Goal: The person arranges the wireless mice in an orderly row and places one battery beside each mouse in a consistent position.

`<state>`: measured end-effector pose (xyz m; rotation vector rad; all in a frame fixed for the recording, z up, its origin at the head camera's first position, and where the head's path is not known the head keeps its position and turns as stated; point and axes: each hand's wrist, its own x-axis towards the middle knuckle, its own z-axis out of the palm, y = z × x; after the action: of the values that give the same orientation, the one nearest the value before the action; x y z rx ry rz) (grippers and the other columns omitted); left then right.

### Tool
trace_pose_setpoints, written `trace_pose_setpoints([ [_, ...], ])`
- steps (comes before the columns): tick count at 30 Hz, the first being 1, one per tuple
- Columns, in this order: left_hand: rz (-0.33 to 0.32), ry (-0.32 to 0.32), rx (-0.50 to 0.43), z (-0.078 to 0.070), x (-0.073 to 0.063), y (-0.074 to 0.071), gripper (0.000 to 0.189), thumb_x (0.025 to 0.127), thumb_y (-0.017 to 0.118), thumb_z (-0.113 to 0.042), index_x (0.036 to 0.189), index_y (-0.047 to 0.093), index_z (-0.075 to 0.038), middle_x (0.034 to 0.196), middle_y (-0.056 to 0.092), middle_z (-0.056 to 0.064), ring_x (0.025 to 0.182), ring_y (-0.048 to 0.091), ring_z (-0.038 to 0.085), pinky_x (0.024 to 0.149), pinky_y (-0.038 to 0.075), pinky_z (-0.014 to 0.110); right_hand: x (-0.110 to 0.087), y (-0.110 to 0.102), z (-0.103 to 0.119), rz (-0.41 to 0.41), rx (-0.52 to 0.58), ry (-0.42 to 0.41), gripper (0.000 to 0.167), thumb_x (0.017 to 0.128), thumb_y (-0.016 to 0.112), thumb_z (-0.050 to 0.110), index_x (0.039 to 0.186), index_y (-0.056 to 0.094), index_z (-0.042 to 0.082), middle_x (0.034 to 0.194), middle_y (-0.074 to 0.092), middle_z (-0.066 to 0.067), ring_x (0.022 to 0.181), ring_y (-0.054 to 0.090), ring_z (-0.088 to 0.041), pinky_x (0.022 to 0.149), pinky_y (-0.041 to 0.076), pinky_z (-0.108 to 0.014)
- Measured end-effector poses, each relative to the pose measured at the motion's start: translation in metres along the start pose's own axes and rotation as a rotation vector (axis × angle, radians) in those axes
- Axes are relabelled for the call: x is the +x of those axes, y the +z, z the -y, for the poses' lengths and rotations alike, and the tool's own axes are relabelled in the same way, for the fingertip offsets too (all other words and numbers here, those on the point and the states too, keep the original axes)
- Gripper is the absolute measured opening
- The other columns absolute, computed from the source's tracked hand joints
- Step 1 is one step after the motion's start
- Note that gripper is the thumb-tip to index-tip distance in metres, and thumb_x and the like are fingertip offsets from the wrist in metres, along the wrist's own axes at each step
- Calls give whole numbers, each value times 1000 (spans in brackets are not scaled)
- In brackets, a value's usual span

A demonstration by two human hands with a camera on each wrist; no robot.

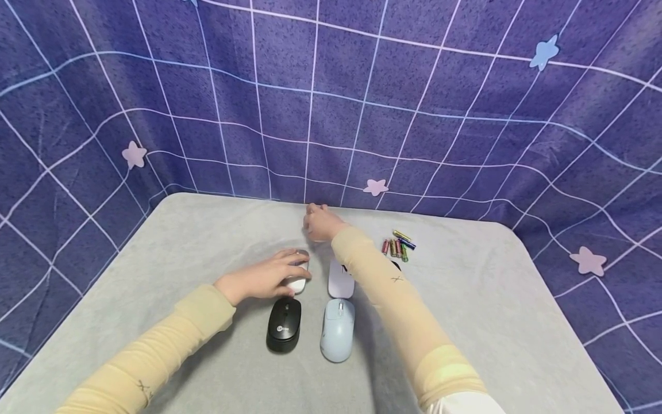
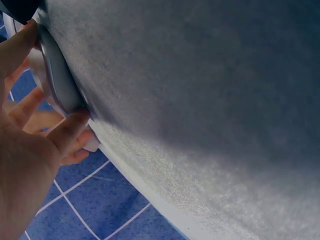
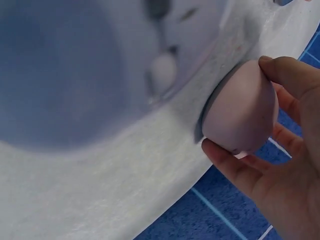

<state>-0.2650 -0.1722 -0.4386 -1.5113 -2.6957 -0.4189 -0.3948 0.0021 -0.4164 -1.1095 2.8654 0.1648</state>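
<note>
My left hand (image 1: 265,277) grips a white computer mouse (image 1: 296,285) on the table, fingers along its sides and partly covering it. In the left wrist view the thumb and fingers pinch the edges of this mouse (image 2: 62,75). Near the table's far edge, my right hand (image 1: 322,223) holds a pink computer mouse (image 3: 240,107) between thumb and fingers, close over the cloth. The hand hides that mouse in the head view. Between the arms lie a pale lavender mouse (image 1: 341,283), partly behind the right sleeve, a light blue mouse (image 1: 338,330) and a black mouse (image 1: 284,323).
Several small coloured batteries (image 1: 395,248) lie together right of the right forearm. A dark thing (image 1: 396,265) peeks out beside that sleeve. Grey cloth covers the table (image 1: 465,322). A blue grid-patterned curtain (image 1: 331,103) stands behind and along both sides.
</note>
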Motion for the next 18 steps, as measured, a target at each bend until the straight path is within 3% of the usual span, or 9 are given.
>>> trace_pose_setpoints([
  [5, -2, -2, 8, 0, -1, 0, 46, 77, 75, -22, 120, 62, -14, 137, 47, 20, 130, 35, 48, 109, 28, 57, -5, 2, -5, -80, 87, -56, 25, 86, 64, 17, 109, 68, 9, 126, 56, -12, 120, 51, -25, 109, 34, -42],
  [10, 0, -3, 6, -1, 0, -1, 46, 78, 74, -23, 120, 62, -14, 137, 47, 20, 130, 35, 48, 109, 28, 57, -8, 6, -11, -105, 92, -93, 23, 88, 63, 21, 107, 67, 7, 126, 56, -12, 120, 51, -25, 109, 33, -45],
  [18, 14, -21, -5, -1, 0, -1, 46, 78, 74, -23, 121, 61, -15, 139, 46, 20, 130, 34, 48, 110, 27, 57, -21, -2, -28, -126, 123, -48, 19, 85, 65, 19, 100, 69, 8, 128, 58, -12, 127, 47, -24, 106, 35, -48],
])
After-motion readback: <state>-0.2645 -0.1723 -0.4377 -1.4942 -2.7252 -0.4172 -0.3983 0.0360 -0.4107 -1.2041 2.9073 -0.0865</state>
